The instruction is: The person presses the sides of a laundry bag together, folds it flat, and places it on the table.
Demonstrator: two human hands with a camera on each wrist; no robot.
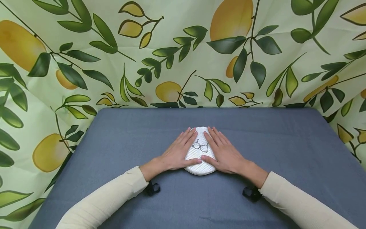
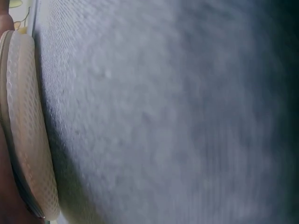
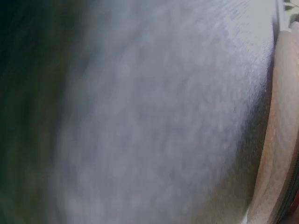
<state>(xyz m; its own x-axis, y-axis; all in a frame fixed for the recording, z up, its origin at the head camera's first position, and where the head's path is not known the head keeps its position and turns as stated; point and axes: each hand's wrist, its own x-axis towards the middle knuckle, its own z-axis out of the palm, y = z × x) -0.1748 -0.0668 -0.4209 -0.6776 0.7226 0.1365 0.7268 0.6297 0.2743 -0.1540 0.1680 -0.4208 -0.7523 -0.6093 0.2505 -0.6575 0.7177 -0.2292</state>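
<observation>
A white mesh laundry bag (image 1: 200, 168), rounded at the near end and narrower at the far end, lies on the grey cloth. A pair of glasses is printed on its top. My left hand (image 1: 178, 152) rests flat over its left side, fingers straight and pointing away from me. On the other side lies my right hand (image 1: 227, 154), its fingers also straight, thumb reaching in over the mesh. In the left wrist view the bag's thick padded-looking side (image 2: 30, 121) stands up from the cloth. The right wrist view catches its opposite side (image 3: 280, 121), with a dark zipper-like band along the edge.
The table (image 1: 128, 133) is covered in grey-blue cloth. Behind it and at both sides hangs a curtain (image 1: 171, 38) printed with lemons and leaves. Black straps (image 1: 152, 189) sit under both wrists, close over the table.
</observation>
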